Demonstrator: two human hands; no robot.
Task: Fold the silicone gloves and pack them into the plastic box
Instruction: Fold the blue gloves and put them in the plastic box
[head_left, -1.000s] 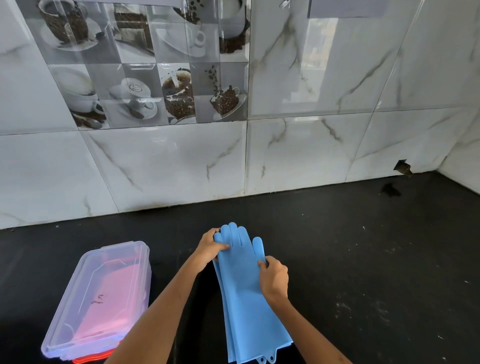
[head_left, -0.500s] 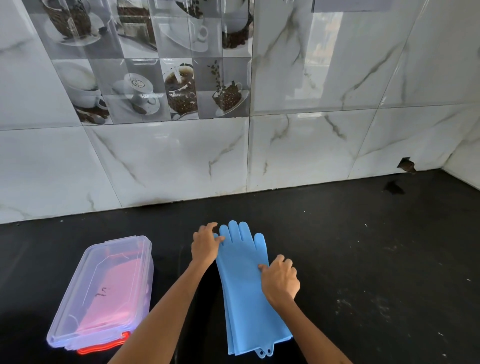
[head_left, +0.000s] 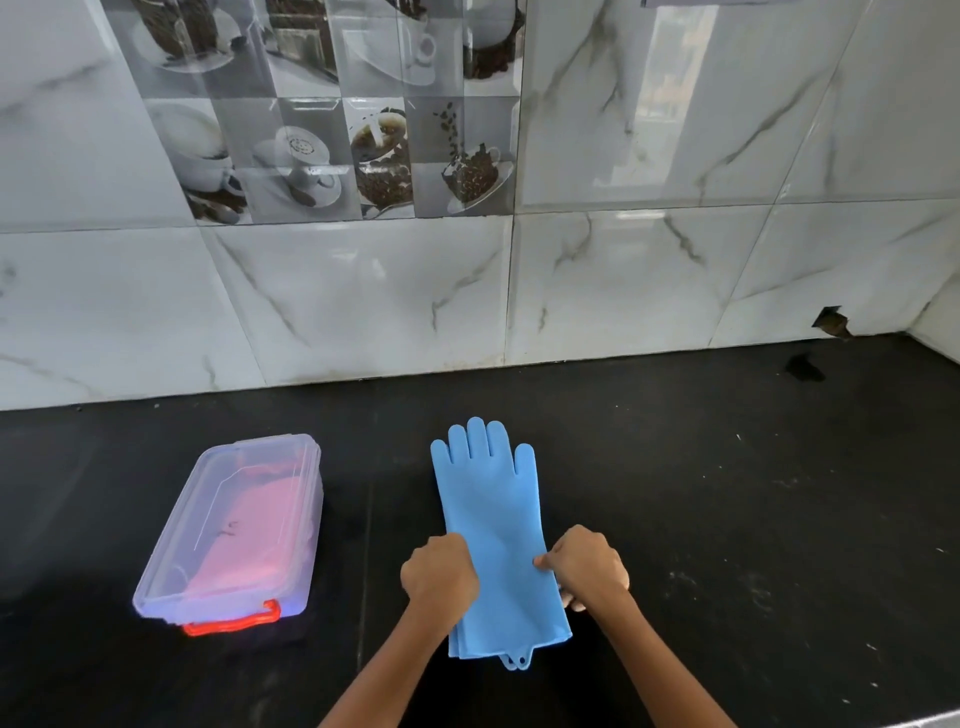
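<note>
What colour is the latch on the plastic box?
Bright orange-red latch on the clear plastic box, head view.

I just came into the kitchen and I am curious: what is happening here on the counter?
A person is preparing to fold blue silicone gloves, which lie stacked flat on the black counter, fingers toward the wall. The left hand and right hand grip the stack's two side edges near the cuff end. No fold is made yet. The plastic box sits to the left, lid closed, something pink inside.

Glossy white marble-veined wall tiles (head_left: 363, 301); coffee-cup picture tiles (head_left: 332, 130) above; scuffed black countertop (head_left: 727, 493) below; chipped hole (head_left: 831, 323) at right.
</note>
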